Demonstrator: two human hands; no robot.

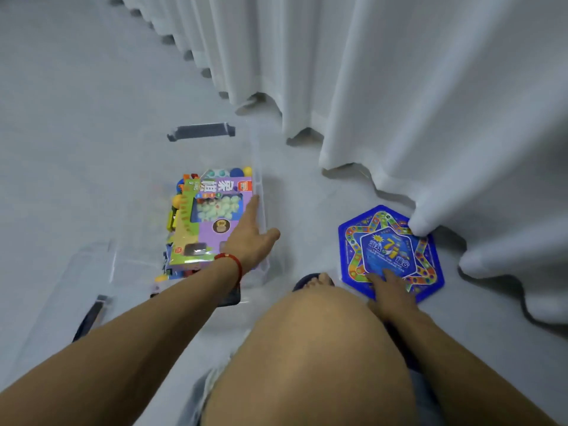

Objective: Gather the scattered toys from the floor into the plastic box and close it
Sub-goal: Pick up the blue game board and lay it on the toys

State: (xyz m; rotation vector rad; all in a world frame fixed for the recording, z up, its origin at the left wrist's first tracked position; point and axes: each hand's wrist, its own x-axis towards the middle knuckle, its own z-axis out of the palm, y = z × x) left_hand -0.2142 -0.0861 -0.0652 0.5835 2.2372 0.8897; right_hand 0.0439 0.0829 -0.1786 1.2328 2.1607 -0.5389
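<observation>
A clear plastic box (261,167) stands on the floor ahead of me, holding a purple and green toy carton (212,222) over several small coloured toys. My left hand (250,235) reaches over the box's right side with straight fingers, its fingertips at the carton's edge. A blue hexagonal game board (390,250) lies flat on the floor to the right. My right hand (390,290) rests on the board's near edge, fingers laid on it; whether they grip it is unclear. The clear lid (70,290) with dark latches lies to the left of the box.
White curtains (399,103) hang along the right and back, their hem touching the game board's far corner. My bare knee (313,348) and a foot in a dark slipper (313,281) sit between the box and the board. Grey floor (76,133) extends to the left.
</observation>
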